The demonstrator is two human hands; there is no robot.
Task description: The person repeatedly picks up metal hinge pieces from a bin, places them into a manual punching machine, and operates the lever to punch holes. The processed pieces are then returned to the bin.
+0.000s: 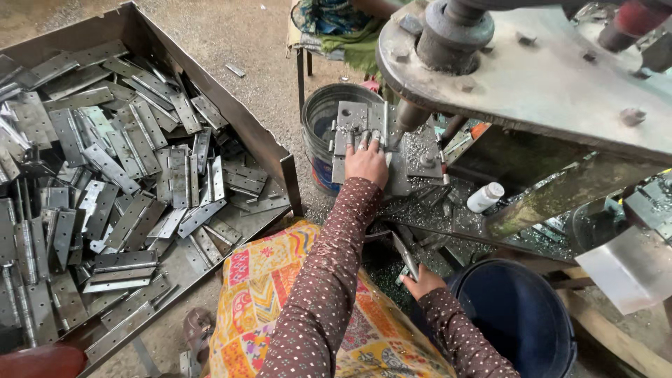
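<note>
Seen from above, a person in dotted brown sleeves sat at a heavy metal press. The left hand (366, 162) lay flat, fingers spread, pressing a grey hinge plate (352, 119) onto the press bed (420, 157) — apparently to keep it steady just beside the punch (408, 117). The right hand (422, 281) was lower, near the lap, fingers closed around another hinge plate (406, 257), which stood tilted on edge. A dark blue bucket (518, 315) sat just beside that hand, and a second bucket (322, 112) stood behind the bed. To the left, within arm's reach, a large metal tray (273, 150) held a loose heap of hinges (126, 182). Metal shavings littered the bed — a small white bottle (485, 197) lay among them.
</note>
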